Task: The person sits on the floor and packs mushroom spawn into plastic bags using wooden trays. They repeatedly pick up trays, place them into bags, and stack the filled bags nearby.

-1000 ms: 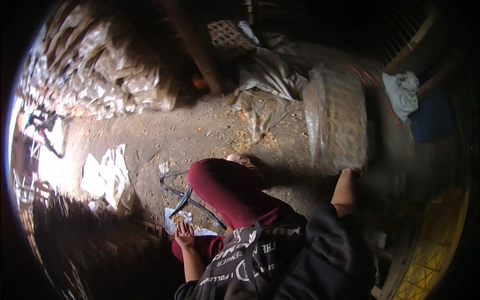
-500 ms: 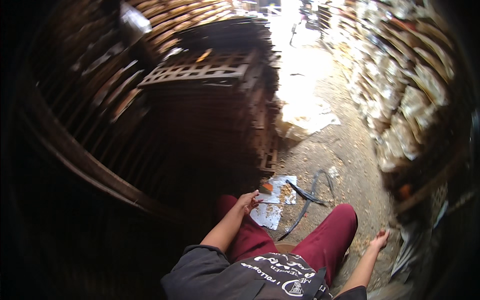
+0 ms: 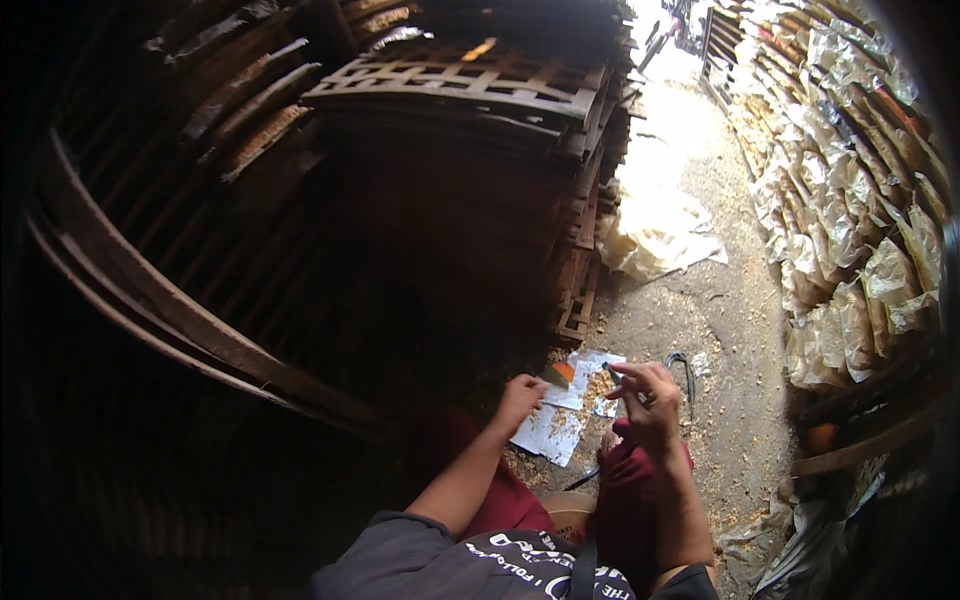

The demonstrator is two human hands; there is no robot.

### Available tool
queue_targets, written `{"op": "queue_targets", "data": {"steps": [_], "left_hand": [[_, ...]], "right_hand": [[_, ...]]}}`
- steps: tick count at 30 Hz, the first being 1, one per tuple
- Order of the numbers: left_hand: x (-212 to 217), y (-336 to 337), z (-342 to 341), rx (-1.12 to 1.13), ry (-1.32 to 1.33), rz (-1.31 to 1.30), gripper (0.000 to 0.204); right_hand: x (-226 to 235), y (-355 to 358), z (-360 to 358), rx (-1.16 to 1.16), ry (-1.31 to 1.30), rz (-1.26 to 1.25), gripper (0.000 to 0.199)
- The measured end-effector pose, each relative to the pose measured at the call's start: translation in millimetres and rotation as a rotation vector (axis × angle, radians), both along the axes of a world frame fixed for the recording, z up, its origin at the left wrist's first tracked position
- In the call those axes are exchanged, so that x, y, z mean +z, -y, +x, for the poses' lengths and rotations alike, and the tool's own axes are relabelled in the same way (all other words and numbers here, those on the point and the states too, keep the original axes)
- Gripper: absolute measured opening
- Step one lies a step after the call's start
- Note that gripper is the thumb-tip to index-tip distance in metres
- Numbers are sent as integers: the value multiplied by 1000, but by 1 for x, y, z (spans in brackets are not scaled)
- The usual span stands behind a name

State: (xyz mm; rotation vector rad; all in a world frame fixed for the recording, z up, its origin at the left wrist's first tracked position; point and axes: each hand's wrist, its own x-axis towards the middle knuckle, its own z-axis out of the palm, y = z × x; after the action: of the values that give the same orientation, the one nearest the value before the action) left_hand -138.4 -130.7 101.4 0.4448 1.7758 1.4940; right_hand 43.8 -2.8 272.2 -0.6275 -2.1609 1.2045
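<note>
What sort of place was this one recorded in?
Probably a storage shed or rough workshop: stacked lattice trays, a long row of plastic-wrapped bundles on the right, and a dusty floor strewn with small pale bits.

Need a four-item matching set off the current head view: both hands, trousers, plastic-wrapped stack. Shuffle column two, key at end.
1. left hand
2. right hand
3. trousers
4. plastic-wrapped stack

A. maroon
B. along the upper right of the view
C. by the right side of the flat white sheets
D. by the left side of those sheets

Pairs: 1-D, 2-C, 3-A, 4-B
</note>
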Motion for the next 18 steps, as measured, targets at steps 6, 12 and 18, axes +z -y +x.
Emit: {"op": "queue_targets", "data": {"steps": [6,12,18], "left_hand": [[-12,-30,10,-275,-380,-280,32],[-36,-25,-8,-371,-390,-411,44],[-41,-20,-46,-193,-322,-428,33]], "right_hand": [[-35,17,-63,22,55,73,26],[-115,-24,-87,167,289,212,21],[-160,-86,-141,196,632,251,15]]}}
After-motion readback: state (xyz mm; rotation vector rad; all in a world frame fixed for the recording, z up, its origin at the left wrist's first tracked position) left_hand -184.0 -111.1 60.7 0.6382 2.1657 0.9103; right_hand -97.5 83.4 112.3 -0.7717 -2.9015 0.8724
